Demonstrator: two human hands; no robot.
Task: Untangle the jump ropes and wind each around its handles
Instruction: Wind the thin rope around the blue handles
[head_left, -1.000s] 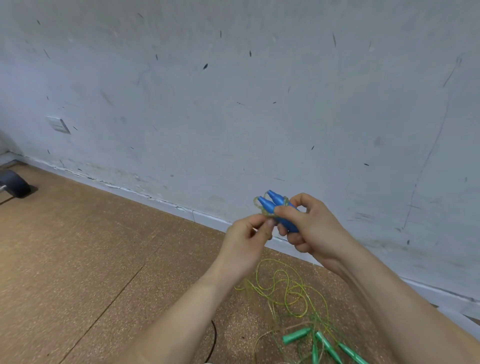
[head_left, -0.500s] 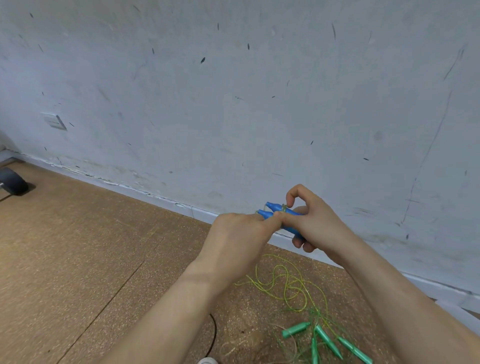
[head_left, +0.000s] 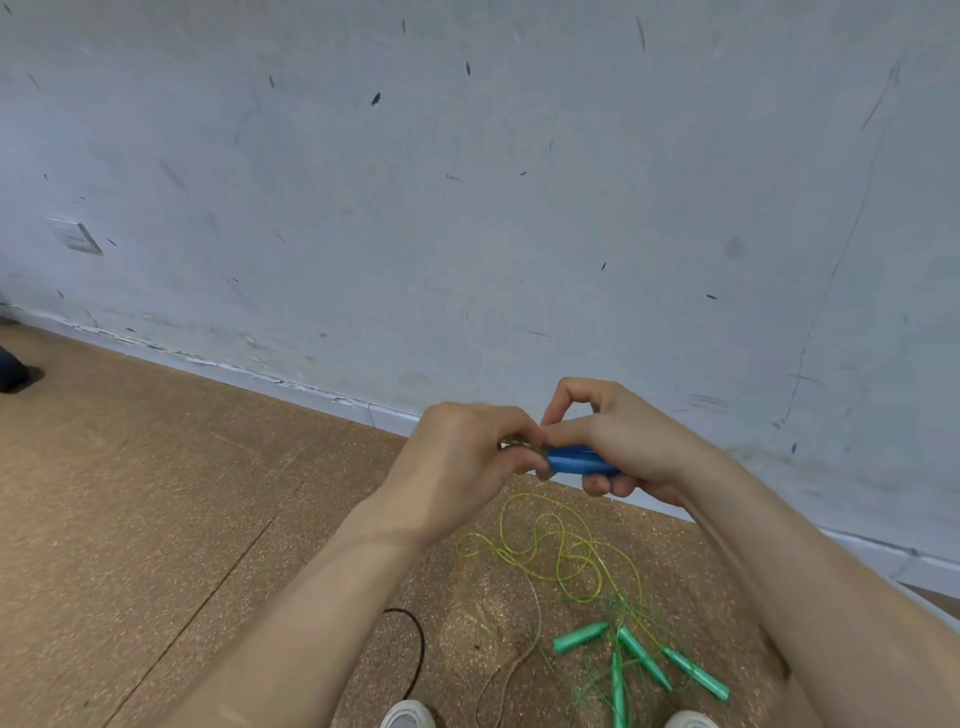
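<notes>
Two hands are meeting in mid-air before the scuffed pale wall (head_left: 467, 234). The right hand (head_left: 628, 441) is curling round the blue plastic jump-rope handles (head_left: 582, 461), and the left hand (head_left: 462, 462) is pinching their other end, where something pale is showing, too small to identify. Should that pinch slacken, whatever is wound there would likely be springing off the smooth plastic. The handles are lying nearly level, their long axis running left-right, pointing into the left hand.

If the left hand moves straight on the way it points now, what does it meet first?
Probably the blue handles, held by the right hand; the left hand grips at their near end.
</notes>
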